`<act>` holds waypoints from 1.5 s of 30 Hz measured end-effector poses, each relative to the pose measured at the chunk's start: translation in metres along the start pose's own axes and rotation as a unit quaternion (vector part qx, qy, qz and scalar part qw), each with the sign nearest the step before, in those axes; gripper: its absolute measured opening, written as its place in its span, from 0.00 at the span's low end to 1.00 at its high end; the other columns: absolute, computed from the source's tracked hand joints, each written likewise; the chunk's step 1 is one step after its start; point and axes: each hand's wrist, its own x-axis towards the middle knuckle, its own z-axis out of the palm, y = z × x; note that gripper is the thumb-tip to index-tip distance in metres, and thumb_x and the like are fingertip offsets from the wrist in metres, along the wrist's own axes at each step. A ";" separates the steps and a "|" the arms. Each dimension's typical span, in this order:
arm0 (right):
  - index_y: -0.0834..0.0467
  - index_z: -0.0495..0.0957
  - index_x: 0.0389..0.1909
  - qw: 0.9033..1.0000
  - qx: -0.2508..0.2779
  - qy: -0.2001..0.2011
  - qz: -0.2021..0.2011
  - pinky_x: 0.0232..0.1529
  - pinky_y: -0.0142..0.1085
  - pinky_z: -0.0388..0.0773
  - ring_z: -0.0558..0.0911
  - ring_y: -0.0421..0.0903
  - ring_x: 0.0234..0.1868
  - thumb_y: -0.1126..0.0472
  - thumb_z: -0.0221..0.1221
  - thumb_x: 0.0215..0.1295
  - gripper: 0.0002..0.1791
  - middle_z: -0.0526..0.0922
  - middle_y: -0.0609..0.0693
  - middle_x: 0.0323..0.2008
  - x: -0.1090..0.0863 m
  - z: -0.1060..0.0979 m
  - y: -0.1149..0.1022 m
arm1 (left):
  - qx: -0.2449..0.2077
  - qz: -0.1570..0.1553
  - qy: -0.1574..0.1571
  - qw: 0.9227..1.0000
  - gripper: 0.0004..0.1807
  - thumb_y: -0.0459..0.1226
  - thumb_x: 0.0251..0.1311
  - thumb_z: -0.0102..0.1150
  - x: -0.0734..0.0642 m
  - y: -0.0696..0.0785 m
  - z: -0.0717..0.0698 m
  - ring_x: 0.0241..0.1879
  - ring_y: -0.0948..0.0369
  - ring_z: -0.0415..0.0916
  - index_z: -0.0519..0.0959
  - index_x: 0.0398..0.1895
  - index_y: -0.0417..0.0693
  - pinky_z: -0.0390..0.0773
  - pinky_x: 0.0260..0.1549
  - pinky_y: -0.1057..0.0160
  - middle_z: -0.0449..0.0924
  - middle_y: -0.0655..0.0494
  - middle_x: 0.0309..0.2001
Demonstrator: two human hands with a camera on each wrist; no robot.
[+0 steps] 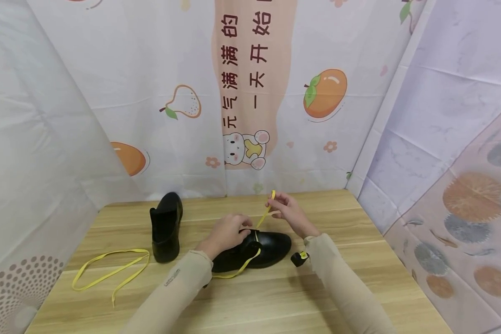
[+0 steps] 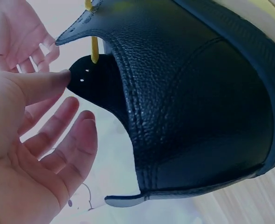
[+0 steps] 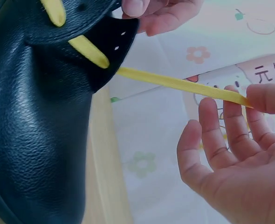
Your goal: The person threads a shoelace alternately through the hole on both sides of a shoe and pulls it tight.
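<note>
A black leather shoe (image 1: pixel 275 246) lies on the table, toe to the right, with a yellow shoelace (image 3: pixel 184 85) partly threaded through it. My left hand (image 1: pixel 229 232) is at the shoe's opening. In the left wrist view, its thumb and a finger pinch the eyelet flap (image 2: pixel 100 81), where two bare holes show. To the right and above the shoe, my right hand (image 1: pixel 290 214) pinches one lace end between thumb and fingers. That stretch of lace runs taut from the flap. Another length of the lace hangs over the shoe's near side onto the table.
A second black shoe (image 1: pixel 167 232) stands at the back left, no lace visible in it. In front of it a loose yellow lace (image 1: pixel 108 277) lies looped on the wood table (image 1: pixel 250 306). A small black device (image 1: pixel 299 259) sits by my right wrist. Printed curtains (image 1: pixel 150 55) surround the table.
</note>
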 end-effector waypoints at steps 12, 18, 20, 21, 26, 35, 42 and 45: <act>0.61 0.77 0.50 0.999 0.020 -0.017 -0.036 0.56 0.53 0.77 0.79 0.64 0.53 0.50 0.57 0.76 0.17 0.83 0.57 0.46 -0.005 -0.003 -0.009 | 0.015 0.039 -0.017 0.999 0.11 0.46 0.63 0.70 -0.015 0.012 0.000 0.37 0.63 0.82 0.87 0.41 0.49 0.81 0.39 0.58 0.86 0.60 0.37; 0.68 0.75 0.49 0.998 0.017 -0.013 -0.054 0.56 0.50 0.78 0.84 0.53 0.45 0.49 0.57 0.76 0.23 0.84 0.57 0.44 -0.008 -0.003 -0.014 | 0.040 0.029 -0.036 0.998 0.14 0.45 0.56 0.76 -0.020 0.011 0.007 0.44 0.57 0.82 0.88 0.42 0.49 0.81 0.44 0.56 0.83 0.57 0.44; 0.70 0.75 0.50 0.998 0.017 -0.015 -0.061 0.55 0.50 0.79 0.85 0.52 0.44 0.48 0.58 0.76 0.25 0.84 0.58 0.45 -0.009 -0.003 -0.015 | 0.052 0.025 -0.041 0.998 0.14 0.44 0.55 0.77 -0.022 0.012 0.009 0.43 0.57 0.81 0.88 0.42 0.49 0.81 0.43 0.57 0.81 0.56 0.47; 0.70 0.75 0.50 0.998 0.019 -0.017 -0.064 0.56 0.52 0.78 0.85 0.52 0.44 0.48 0.58 0.75 0.25 0.83 0.59 0.45 -0.010 -0.003 -0.016 | 0.058 0.024 -0.041 0.997 0.14 0.43 0.55 0.77 -0.024 0.013 0.010 0.42 0.57 0.81 0.88 0.42 0.49 0.81 0.42 0.58 0.80 0.55 0.48; 0.64 0.78 0.48 0.996 0.027 -0.025 -0.076 0.57 0.52 0.77 0.85 0.54 0.44 0.49 0.58 0.75 0.20 0.83 0.55 0.42 -0.014 -0.005 -0.018 | 0.075 0.035 -0.031 0.996 0.13 0.41 0.54 0.77 -0.028 0.015 0.014 0.37 0.60 0.80 0.89 0.42 0.50 0.81 0.38 0.61 0.77 0.56 0.47; 0.65 0.79 0.50 0.994 0.013 -0.047 -0.098 0.53 0.46 0.80 0.84 0.56 0.42 0.52 0.56 0.77 0.18 0.82 0.59 0.41 -0.021 -0.007 -0.022 | 0.070 0.084 -0.007 0.994 0.08 0.33 0.53 0.76 -0.031 0.015 0.020 0.38 0.60 0.84 0.89 0.36 0.52 0.82 0.39 0.58 0.87 0.61 0.36; 0.66 0.78 0.55 0.992 -0.002 -0.054 -0.110 0.54 0.48 0.79 0.86 0.53 0.40 0.58 0.53 0.79 0.15 0.83 0.62 0.41 -0.024 -0.007 -0.024 | 0.075 0.114 0.012 0.991 0.10 0.28 0.50 0.74 -0.035 0.019 0.022 0.37 0.62 0.83 0.90 0.30 0.54 0.82 0.39 0.61 0.86 0.63 0.33; 0.66 0.77 0.59 0.992 -0.005 -0.058 -0.114 0.53 0.50 0.80 0.86 0.54 0.39 0.60 0.54 0.79 0.17 0.83 0.60 0.40 -0.025 -0.008 -0.024 | 0.068 0.108 0.014 0.992 0.10 0.27 0.50 0.74 -0.036 0.020 0.023 0.37 0.62 0.83 0.90 0.30 0.53 0.82 0.39 0.61 0.86 0.63 0.33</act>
